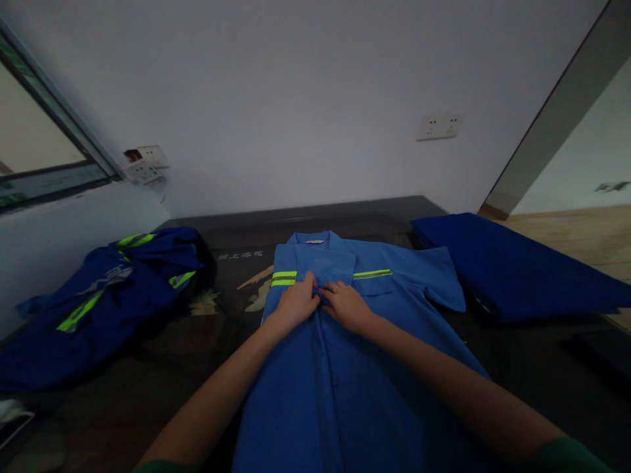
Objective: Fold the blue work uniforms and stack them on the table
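Observation:
A blue short-sleeved work shirt (374,368) lies front up on the dark table, its collar away from me. Yellow-green reflective stripes cross its chest and one sleeve; the sleeve on the left is folded inward over the front. At the button placket in the chest area, my left hand (298,299) pinches the fabric. Close beside it, almost touching, my right hand (342,303) has its fingers closed on the same placket and wears a ring. Any button between the fingertips is hidden.
Heaped at the left is a darker blue garment (133,282) with reflective stripes. A flat dark blue folded piece (522,269) lies on the right of the table (236,230). Behind stands a wall with sockets (440,127). A white object (12,420) sits at the lower left.

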Motion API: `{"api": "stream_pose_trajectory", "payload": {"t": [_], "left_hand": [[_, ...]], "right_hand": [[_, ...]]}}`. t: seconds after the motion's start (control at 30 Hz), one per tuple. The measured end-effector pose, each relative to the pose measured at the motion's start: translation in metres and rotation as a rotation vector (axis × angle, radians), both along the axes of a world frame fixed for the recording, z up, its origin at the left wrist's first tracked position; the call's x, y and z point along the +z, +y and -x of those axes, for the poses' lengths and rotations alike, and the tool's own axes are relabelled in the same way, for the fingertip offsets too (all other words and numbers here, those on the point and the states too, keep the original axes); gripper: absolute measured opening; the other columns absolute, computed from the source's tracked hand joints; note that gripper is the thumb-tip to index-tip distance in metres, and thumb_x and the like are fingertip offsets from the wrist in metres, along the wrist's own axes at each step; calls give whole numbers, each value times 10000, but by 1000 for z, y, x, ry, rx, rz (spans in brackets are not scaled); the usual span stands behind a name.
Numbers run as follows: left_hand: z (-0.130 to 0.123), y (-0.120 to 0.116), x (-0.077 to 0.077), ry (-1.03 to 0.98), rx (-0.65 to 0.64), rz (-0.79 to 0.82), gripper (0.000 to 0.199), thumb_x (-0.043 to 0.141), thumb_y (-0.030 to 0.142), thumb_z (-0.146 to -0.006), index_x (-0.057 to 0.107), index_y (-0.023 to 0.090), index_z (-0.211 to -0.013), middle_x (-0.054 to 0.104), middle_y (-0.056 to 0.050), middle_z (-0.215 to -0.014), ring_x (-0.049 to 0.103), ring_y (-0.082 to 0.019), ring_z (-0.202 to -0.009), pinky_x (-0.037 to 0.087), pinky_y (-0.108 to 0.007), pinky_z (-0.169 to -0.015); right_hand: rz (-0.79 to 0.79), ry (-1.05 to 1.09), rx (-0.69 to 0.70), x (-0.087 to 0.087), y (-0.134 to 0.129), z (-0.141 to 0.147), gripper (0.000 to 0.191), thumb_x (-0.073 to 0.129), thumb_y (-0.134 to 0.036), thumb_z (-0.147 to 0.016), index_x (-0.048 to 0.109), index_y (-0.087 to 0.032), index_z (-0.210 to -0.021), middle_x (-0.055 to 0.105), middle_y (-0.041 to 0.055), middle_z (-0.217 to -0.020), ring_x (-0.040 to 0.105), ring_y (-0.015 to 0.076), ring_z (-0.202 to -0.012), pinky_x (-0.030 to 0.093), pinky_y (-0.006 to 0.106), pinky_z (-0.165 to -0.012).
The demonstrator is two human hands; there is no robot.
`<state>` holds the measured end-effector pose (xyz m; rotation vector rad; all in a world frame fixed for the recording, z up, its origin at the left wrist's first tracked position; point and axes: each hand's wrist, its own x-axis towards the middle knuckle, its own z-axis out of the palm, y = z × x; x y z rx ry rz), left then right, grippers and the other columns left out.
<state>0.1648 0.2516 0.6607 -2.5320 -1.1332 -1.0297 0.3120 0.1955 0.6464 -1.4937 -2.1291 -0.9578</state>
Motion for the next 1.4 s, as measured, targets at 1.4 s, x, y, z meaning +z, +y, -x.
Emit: {"api": "stream_pose_trajectory", "payload": {"t": [1.4], "left_hand": [[16, 14, -61, 104, -317, -267, 522, 393, 224, -944, 307, 174, -1456, 367, -88, -1509, 286, -159, -1416, 210, -407, -1188]], "right_hand": [[-54, 145, 113, -15, -16, -42, 366, 459, -105, -894, 613, -138, -1225, 637, 121, -1200, 564, 221, -1115, 432, 376, -997]]}}
